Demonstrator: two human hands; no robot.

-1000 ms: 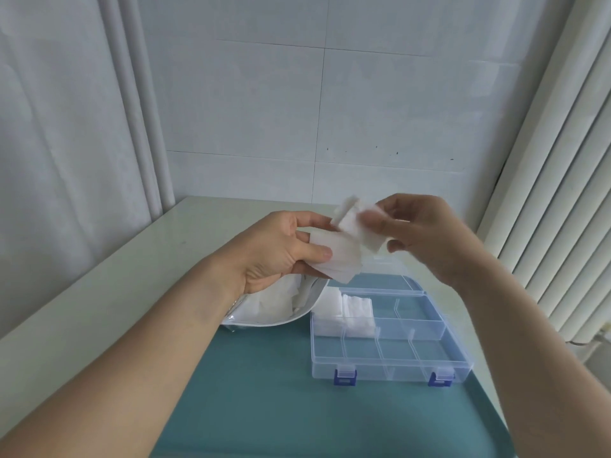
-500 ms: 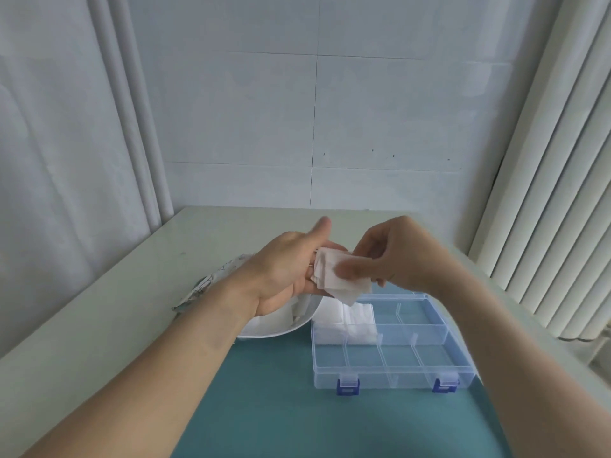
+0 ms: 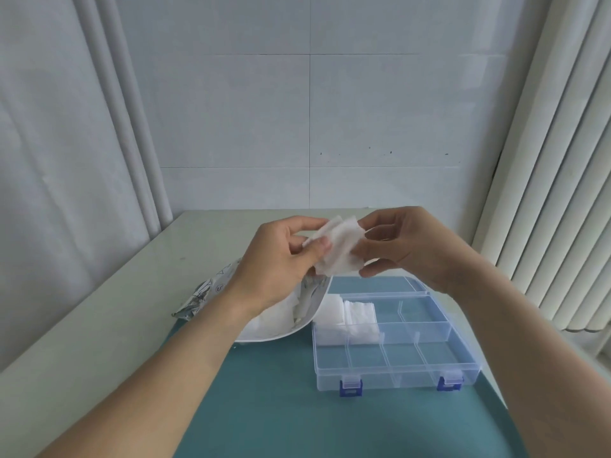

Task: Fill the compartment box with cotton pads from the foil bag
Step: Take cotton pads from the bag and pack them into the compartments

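Both hands hold a small stack of white cotton pads in the air above the table. My left hand pinches the stack's left edge between thumb and fingers; my right hand grips its right side. Below them the clear compartment box with blue latches lies open on a teal mat. Its back-left compartments hold white pads; the others look bare. The foil bag lies left of the box, its open mouth showing more pads, partly hidden by my left wrist.
The teal mat covers the near part of a pale table. The box's clear lid lies flat behind it. A tiled wall stands behind, a curtain on the left, vertical slats on the right.
Both hands have kept the pad stack between them, lifting it slightly and shifting their fingers on it. The camera view has tilted a little.
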